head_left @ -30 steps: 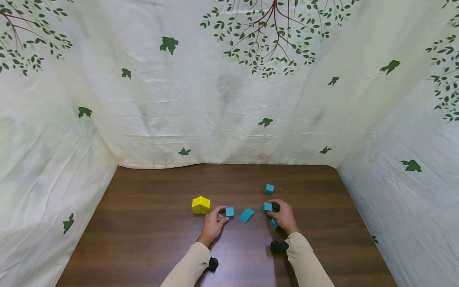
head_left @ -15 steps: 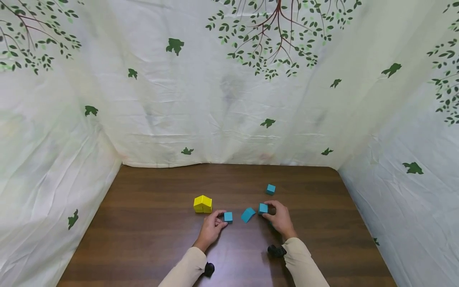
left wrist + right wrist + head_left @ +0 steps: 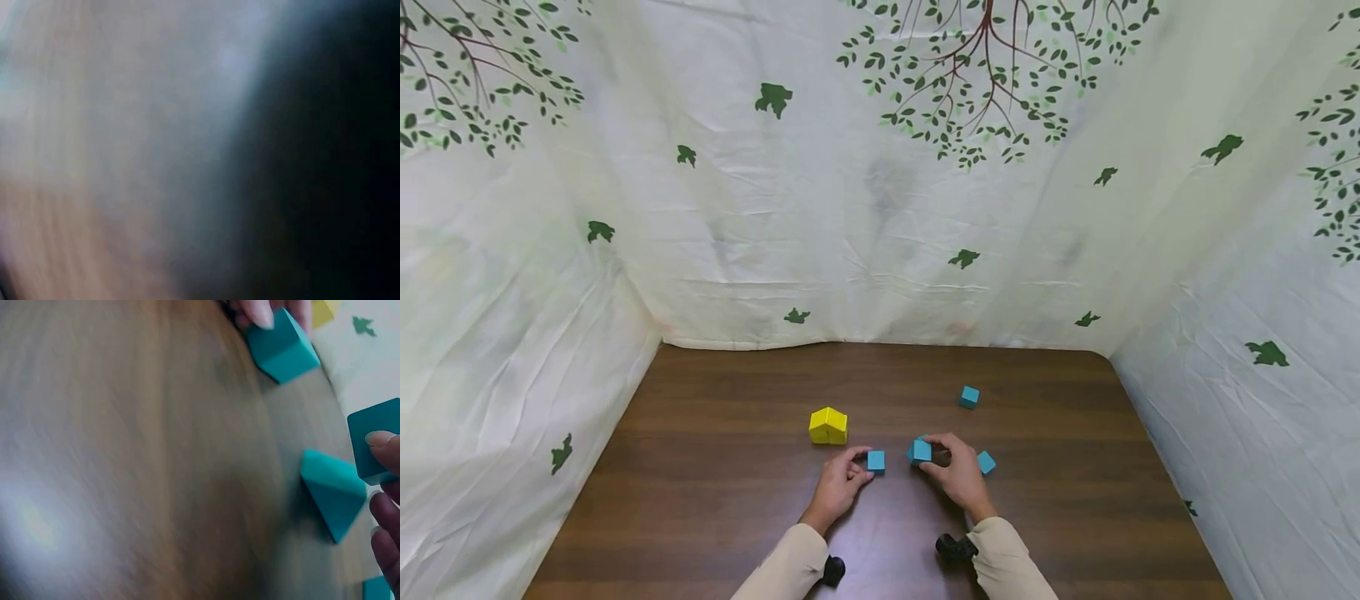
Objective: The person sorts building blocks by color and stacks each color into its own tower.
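In the head view the left hand (image 3: 837, 488) pinches a blue block (image 3: 876, 462) between thumb and fingers, low at the table. The right hand (image 3: 958, 475) grips a blue cube (image 3: 920, 452) by its sides; this cube partly covers another blue piece behind it. From the right wrist, the cube (image 3: 375, 440) appears raised above the table, and a wedge-shaped blue block (image 3: 333, 490) rests below and beside it. The left hand's block (image 3: 282, 349) shows at the top there. The left wrist view is too blurred to make out any block.
A yellow peaked shape (image 3: 828, 426) stands behind the left hand on the brown table (image 3: 737, 492). One blue block (image 3: 969, 397) lies farther back, another (image 3: 987, 462) just right of the right hand. A white patterned cloth (image 3: 880, 250) hangs behind the table.
Holding its cube, the right hand has moved left, over to the middle blue piece, uncovering the block at its right. The left hand has moved slightly nearer the front with its block.
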Demonstrator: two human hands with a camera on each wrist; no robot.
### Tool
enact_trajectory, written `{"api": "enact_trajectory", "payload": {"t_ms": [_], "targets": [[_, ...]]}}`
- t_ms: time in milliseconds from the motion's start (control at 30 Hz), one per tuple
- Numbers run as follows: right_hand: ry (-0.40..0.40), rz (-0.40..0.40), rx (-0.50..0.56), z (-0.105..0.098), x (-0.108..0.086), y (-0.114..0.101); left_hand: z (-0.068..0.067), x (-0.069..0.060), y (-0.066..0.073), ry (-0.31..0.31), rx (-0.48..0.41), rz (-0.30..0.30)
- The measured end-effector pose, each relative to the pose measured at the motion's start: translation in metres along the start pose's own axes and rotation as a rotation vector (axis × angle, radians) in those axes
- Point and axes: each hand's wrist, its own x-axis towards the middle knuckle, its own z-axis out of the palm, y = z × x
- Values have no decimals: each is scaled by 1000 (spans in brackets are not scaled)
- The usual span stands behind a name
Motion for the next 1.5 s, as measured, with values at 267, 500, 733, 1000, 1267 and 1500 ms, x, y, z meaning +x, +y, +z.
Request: {"api": "enact_trajectory", "payload": {"t_ms": [267, 500, 733, 1000, 1267, 1500], "targets": [[-41, -3, 24, 24, -12, -5, -5, -5, -1, -53, 12, -22], [-44, -25, 28, 36, -12, -5, -7, -4, -2, -61, 13, -22], [-51, 11, 27, 40, -12, -5, -7, -5, -1, -60, 13, -9], [-43, 16, 36, 44, -13, -4, -6, -4, -2, -58, 10, -13], [-29, 7, 75, 50, -10, -1, -7, -5, 0, -59, -9, -16], [-35, 23, 84, 52, -11, -1, -7, -5, -1, -62, -2, -27]]}}
